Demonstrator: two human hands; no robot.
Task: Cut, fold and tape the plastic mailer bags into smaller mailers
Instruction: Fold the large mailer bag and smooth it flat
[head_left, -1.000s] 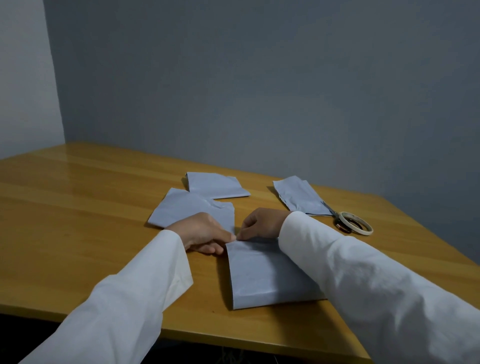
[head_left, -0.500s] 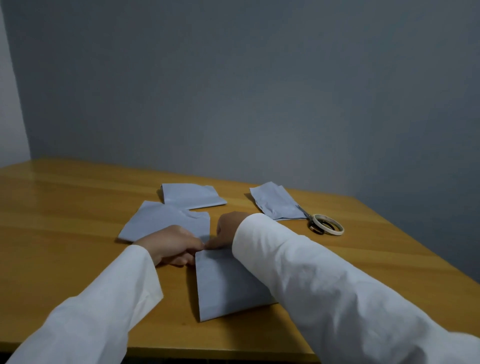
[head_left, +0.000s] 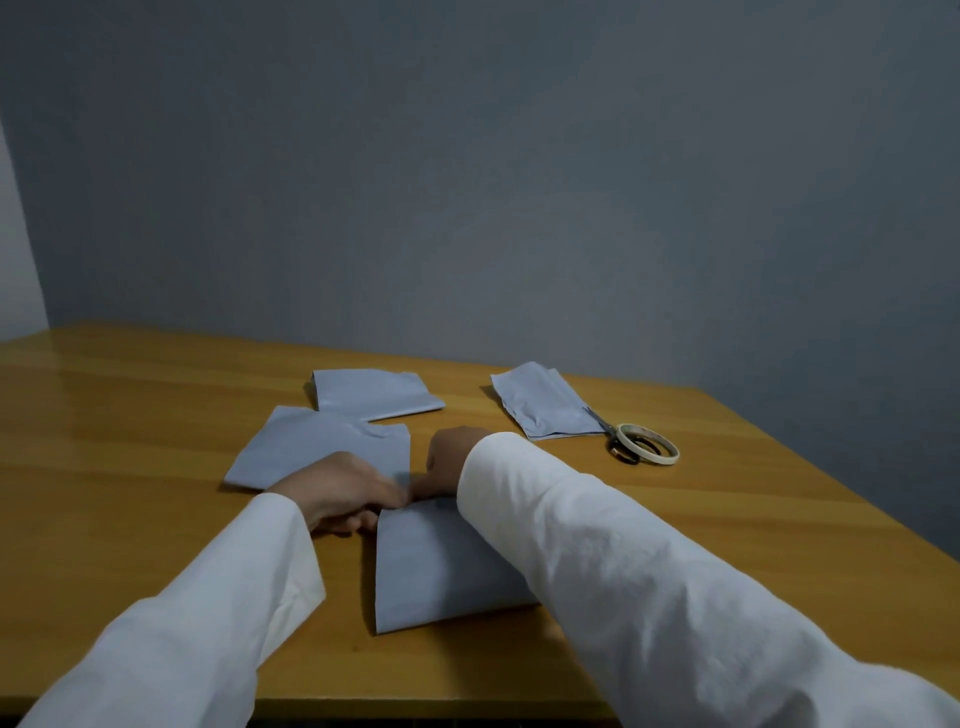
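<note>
Where the folded grey plastic mailer bag (head_left: 441, 566) lies near the front edge of the wooden table (head_left: 130, 415), the left hand (head_left: 343, 491) and right hand (head_left: 449, 460) meet at its far edge, fingers curled and pinching it. Three more grey mailer pieces (head_left: 317, 447) lie beyond, near scissors (head_left: 615, 441) and a tape roll (head_left: 647, 442).

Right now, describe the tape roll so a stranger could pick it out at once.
Look to the right side of the wooden table, beyond the right sleeve. Just past the rightmost grey mailer piece lies the tape roll, resting over the handles of the scissors. It is the only pale ring among flat grey sheets.
</note>
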